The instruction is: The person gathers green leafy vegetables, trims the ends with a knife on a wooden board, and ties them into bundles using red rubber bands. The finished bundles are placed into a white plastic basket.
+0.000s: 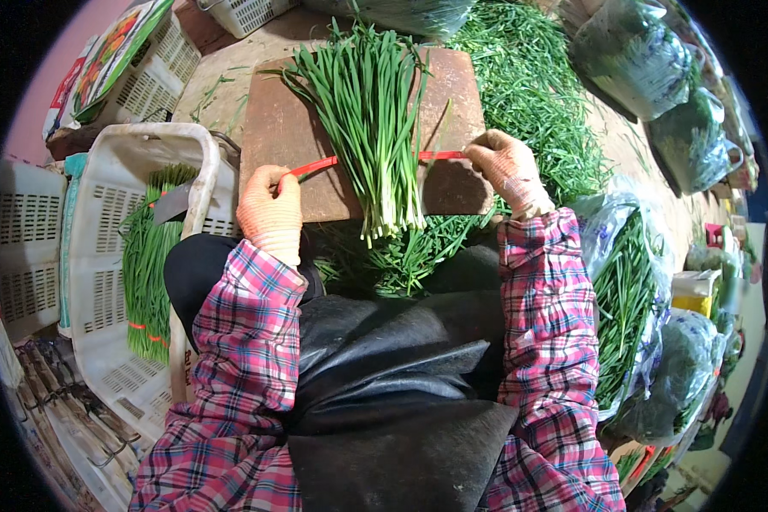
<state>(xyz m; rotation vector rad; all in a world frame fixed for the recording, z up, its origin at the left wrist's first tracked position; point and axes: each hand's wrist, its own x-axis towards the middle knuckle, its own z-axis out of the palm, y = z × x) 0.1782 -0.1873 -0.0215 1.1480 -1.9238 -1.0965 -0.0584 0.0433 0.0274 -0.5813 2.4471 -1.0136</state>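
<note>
A loose bundle of green Chinese chives point(377, 121) lies on a worn wooden board point(269, 128), pale cut ends over the near edge. Beneath the bundle runs a red tie strip point(313, 167), showing on both sides. My left hand point(272, 208), in an orange-coated glove, grips the strip's left end. The right end is pinched between thumb and fingers of my right hand point(505, 168), gloved alike, over the board's right edge. Both hands are apart from the stems.
At left, a white plastic basket point(105, 256) holds chive bundles point(147, 288) with red ties; a flat metal blade point(173, 203) is at its rim. Loose green leaves point(531, 96) are heaped right of the board. Plastic bags point(633, 57) of greens stand at right, one open point(627, 301) near my right sleeve.
</note>
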